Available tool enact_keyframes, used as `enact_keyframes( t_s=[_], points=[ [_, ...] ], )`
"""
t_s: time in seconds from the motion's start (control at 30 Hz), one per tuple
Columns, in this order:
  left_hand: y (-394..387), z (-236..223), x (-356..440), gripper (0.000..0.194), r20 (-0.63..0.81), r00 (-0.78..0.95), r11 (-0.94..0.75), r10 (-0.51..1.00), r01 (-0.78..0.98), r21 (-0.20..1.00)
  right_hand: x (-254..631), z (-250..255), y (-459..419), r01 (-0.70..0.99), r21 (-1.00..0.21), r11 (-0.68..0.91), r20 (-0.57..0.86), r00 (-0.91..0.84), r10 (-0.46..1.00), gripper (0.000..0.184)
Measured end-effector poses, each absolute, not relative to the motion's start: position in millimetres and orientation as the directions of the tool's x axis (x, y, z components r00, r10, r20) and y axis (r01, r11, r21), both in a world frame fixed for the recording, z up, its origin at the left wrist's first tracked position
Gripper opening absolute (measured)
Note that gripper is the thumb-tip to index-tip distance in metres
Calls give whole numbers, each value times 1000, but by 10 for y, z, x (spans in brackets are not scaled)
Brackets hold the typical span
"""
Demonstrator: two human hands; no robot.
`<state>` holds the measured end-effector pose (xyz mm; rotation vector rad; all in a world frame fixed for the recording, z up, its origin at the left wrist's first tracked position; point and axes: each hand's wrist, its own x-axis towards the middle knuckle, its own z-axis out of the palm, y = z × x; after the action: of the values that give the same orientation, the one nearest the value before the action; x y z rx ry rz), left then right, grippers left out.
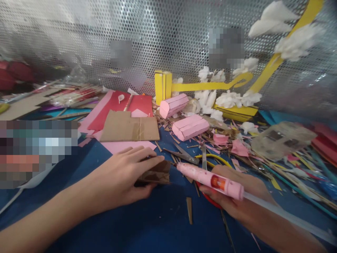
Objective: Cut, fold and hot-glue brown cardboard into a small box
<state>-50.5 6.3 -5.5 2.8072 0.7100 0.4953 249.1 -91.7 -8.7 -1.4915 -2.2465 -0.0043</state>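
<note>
The left hand [134,172] is pinching a folded cardboard piece [155,173] toward six o'clock. The right hand [237,186] is gripping a pink pen-shaped tool [207,179] at five o'clock, its tip pointing near the piece's edge; contact cannot be confirmed. Flat cardboard [126,128] is lying at nine o'clock.

Moderate, diffuse light is shown, with pale glare scattered across the perforated metallic sheet [171,21]. The blue tabletop [158,221] is rendered darker, and deep shadow is seen within the folded cardboard [157,173] under the left hand [129,172]. Outer margins are softened and stretched by the lens; three areas are obscured by coarse pixelation.
</note>
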Motion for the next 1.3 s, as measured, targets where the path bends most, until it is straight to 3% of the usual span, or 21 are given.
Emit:
enact_keyframes(
  t_s=[1.3],
  points=[
    [72, -77, -501, 52, 268, 824, -860, 499, 434, 266, 2498, -108, -915, 865, -280, 415, 333, -318, 888, 40]
  ],
)
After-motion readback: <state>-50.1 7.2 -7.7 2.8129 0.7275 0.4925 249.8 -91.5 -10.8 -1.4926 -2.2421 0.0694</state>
